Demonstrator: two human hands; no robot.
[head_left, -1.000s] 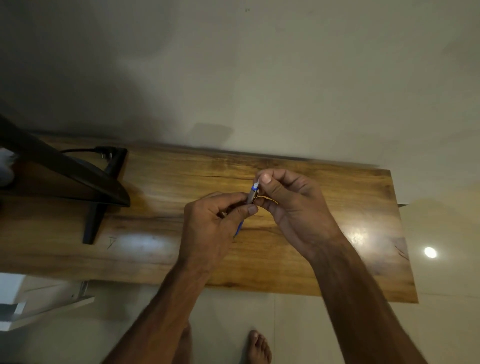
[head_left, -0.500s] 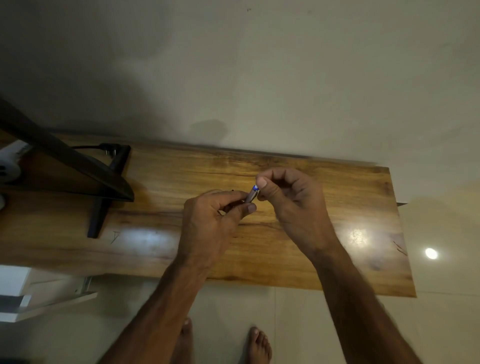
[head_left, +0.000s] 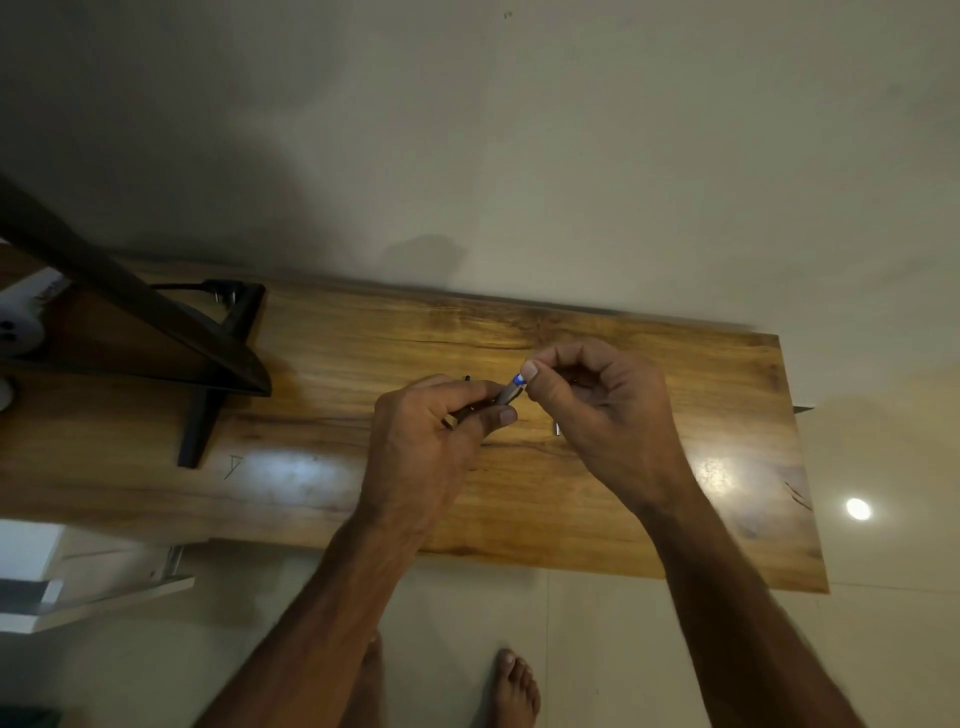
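The blue shaft that showed below the left hand (head_left: 431, 441) a second ago is now out of sight, and the thin yellowish loop seen then by the right hand (head_left: 608, 410) no longer shows. Both hands keep their place over the middle of the board, while the view has drifted enough to bring a white power strip (head_left: 21, 322) in at the far left.

The left hand grips a slim grey pen-like tube with a blue-and-white end (head_left: 506, 394). Its fingers curl round the lower part, and the tube slants up to the right. The right hand pinches the blue-and-white end between thumb and forefinger, with its other fingers curled in. The tube sits between the two hands, held above the glossy orange-brown wooden tabletop (head_left: 675, 509).

A small tan piece (head_left: 449, 422) pokes out of the left hand's grip; what it is cannot be told.

At the left, a black angled stand foot (head_left: 200, 426) rests on the wood beneath a dark slanted panel edge (head_left: 130, 312). A black plug (head_left: 221, 287) lies behind it by the pale wall (head_left: 571, 156).

Below the tabletop's near edge, a bare foot (head_left: 514, 686) stands on pale floor tiles (head_left: 623, 649). A round spot of light (head_left: 858, 508) glints at the right.
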